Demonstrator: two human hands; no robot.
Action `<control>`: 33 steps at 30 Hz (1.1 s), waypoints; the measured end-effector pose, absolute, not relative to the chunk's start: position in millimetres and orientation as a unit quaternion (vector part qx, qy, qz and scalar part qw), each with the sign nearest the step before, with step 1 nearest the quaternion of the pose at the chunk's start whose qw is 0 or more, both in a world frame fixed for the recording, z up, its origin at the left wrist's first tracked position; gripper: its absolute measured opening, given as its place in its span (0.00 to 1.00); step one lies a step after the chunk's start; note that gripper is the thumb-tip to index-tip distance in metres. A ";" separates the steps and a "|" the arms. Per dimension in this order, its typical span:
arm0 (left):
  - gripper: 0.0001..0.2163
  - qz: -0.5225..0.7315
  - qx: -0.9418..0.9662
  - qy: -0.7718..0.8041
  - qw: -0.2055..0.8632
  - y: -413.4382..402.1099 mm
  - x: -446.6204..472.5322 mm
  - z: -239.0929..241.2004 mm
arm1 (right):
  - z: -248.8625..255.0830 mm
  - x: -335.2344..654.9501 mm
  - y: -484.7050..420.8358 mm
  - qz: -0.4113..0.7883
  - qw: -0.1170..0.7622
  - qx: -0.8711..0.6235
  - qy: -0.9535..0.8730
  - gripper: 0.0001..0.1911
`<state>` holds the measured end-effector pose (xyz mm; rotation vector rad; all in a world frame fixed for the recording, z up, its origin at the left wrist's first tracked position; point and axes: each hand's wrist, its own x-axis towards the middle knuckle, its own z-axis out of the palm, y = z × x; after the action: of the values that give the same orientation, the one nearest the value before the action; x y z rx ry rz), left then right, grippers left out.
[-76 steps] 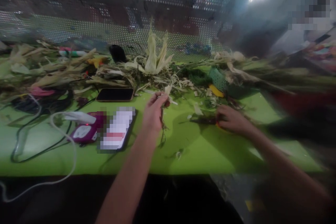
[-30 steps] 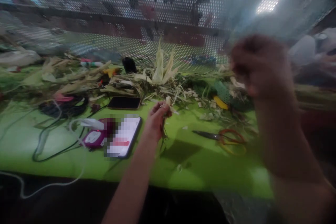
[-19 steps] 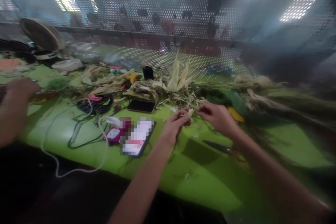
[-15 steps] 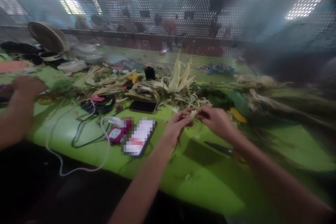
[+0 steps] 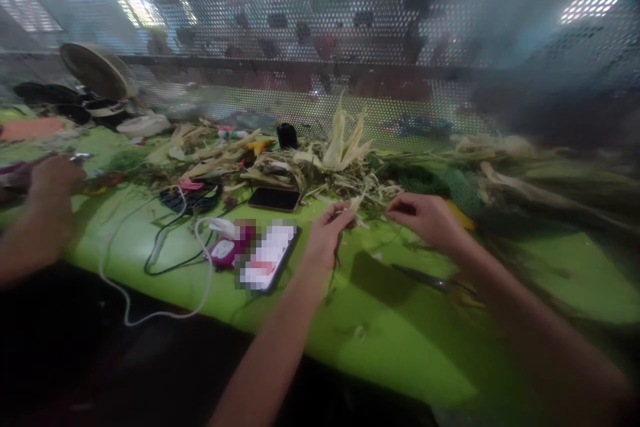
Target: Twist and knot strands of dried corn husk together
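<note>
"What's biggest?"
"The green table (image 5: 400, 360). Dry husks (image 5: 215, 160) lie heaped along its far side."
"And the hands?"
"The left hand (image 5: 327, 233) has thumb and fingers closed on a small bundle (image 5: 356, 203), over the middle of the table. Just right of it, apart, the right hand (image 5: 425, 217) has thumb and fingertips drawn together; I can't tell whether they pinch anything. A co-worker's hand (image 5: 57, 173) is at the left, blurred, its arm cut off."
"The scissors (image 5: 425, 279)?"
"Nearer than the right hand, blades pointing left and slightly far, handles dim."
"Which way does the bundle point?"
"Pale tip far and a little right, dark strands trailing near, so its long axis runs roughly near to far. The fingers hide its middle; the strands' ends blur."
</note>
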<state>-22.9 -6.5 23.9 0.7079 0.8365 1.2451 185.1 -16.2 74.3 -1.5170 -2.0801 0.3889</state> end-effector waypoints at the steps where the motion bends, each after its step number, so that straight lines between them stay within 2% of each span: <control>1: 0.14 0.559 0.317 0.365 0.673 -6.7 -23.3 25.1 | 75.3 185.5 -17.0 0.122 0.262 -0.567 -0.772 0.06; 5: 0.13 0.550 0.342 0.345 0.679 -9.1 -19.1 25.6 | 74.9 179.1 -21.7 0.053 0.244 -0.565 -0.787 0.05; 8: 0.14 0.503 0.350 0.342 0.713 -11.2 -11.2 20.4 | 72.1 172.9 -23.9 0.052 0.259 -0.547 -0.795 0.06; 15: 0.14 0.473 0.359 0.321 0.738 -11.6 -3.5 12.0 | 67.2 174.5 -19.3 0.165 0.310 -0.522 -0.777 0.08; 21: 0.15 0.467 0.395 0.338 0.715 -11.9 -4.4 12.6 | 60.1 176.0 -12.0 0.288 0.326 -0.517 -0.738 0.15; 33: 0.18 0.465 0.390 0.363 0.707 -9.2 0.3 5.7 | 55.4 171.3 -16.1 0.277 0.353 -0.533 -0.718 0.11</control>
<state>0.3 -9.2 5.7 0.8673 0.8074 1.0323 171.3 -16.1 55.4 -1.3783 -1.8561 0.7164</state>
